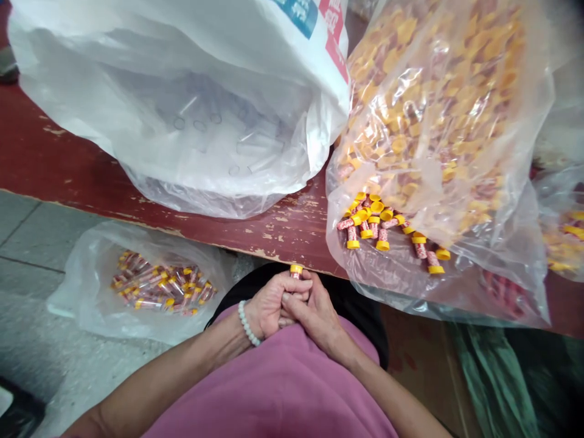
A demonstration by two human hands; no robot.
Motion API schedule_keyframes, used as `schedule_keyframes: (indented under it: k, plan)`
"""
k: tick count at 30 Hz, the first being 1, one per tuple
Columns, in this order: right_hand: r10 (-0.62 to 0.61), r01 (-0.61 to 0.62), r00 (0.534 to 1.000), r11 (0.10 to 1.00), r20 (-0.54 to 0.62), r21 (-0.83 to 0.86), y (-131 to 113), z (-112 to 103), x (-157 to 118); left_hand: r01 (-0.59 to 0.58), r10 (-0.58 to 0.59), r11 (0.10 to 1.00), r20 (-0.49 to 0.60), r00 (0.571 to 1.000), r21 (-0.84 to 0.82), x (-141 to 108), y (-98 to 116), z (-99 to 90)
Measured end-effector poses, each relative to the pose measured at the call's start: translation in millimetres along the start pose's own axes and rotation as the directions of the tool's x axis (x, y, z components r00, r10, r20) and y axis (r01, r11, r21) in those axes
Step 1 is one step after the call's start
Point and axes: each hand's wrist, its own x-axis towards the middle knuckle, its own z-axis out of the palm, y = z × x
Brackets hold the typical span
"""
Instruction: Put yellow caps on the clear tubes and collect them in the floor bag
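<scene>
The left hand (270,309) and right hand (314,315) press their fingers (292,283) together around 1 yellow-capped tube (296,271).

table edge (283,237) ahead, plastic bags (502,243) either side

Small yellow-capped plastic tube (295,272) clasped between the left hand (268,307) and right hand (316,313)

Its round yellow cap (296,268) and a short stretch of red-and-white body poke out above the interlaced fingers (292,285), pointing away from the person; the rest of the tube is hidden inside the closed hands.
</scene>
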Motion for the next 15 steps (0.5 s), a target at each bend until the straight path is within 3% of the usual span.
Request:
schedule_keyframes:
  k: [4,7,10,15]
  plan:
    - [-0.02,0.019,1.0,0.998,-0.004,-0.054,-2,0,1,0.103,-0.104,0.994,-0.047,0.993,-0.018,6,3,-3.3]
    - [0.036,-0.038,0.999,0.99,-0.015,-0.133,-4,-1,0,0.157,-0.158,0.987,0.027,0.987,0.018,8,3,-7.1]
    - [0.068,-0.067,0.998,0.987,0.006,-0.148,-4,-4,-2,0.137,-0.144,0.988,0.1,0.985,0.075,7,3,-7.4]
    - [-0.034,0.041,0.991,0.998,0.129,-0.048,2,-12,-9,0.073,-0.088,0.989,0.123,0.989,0.125,5,0,-6.1]
